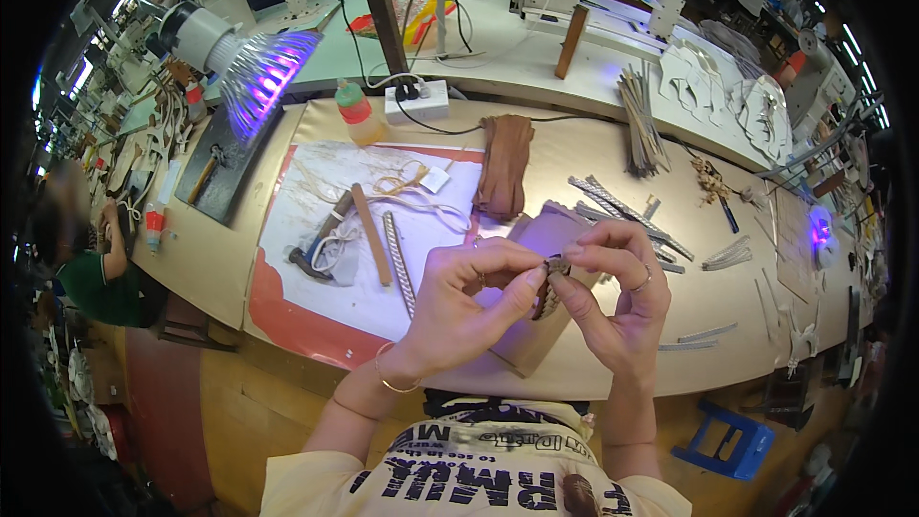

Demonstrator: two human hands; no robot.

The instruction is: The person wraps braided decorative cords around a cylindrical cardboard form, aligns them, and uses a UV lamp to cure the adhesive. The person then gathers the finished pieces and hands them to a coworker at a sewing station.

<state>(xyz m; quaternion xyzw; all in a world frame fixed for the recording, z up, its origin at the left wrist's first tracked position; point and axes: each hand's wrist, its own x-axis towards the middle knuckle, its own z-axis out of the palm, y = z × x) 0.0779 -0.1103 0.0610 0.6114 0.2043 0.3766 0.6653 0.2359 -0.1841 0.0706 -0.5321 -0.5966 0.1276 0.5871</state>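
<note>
Both hands meet in front of my chest, over the table. My left hand (483,297) pinches one side of a short braided strap (548,303) between thumb and forefinger. My right hand (617,292) grips the strap's dark upper end from the other side, thumb and fingers together. The strap looks bent, and part of it is hidden behind the fingers. Beneath the hands sits a brown block (536,349). Left of my left hand, a grey braided strip (398,263) and a flat brown stick (370,235) lie on a white sheet (325,311).
A hammer (321,239) and white cord lie on the sheet. Beyond are a rolled brown bundle (504,168), a glue bottle (359,115) and a power strip (417,102). Braided strips (622,206) lie to the right. A lamp (254,67) overhangs the left; a co-worker (100,268) sits there.
</note>
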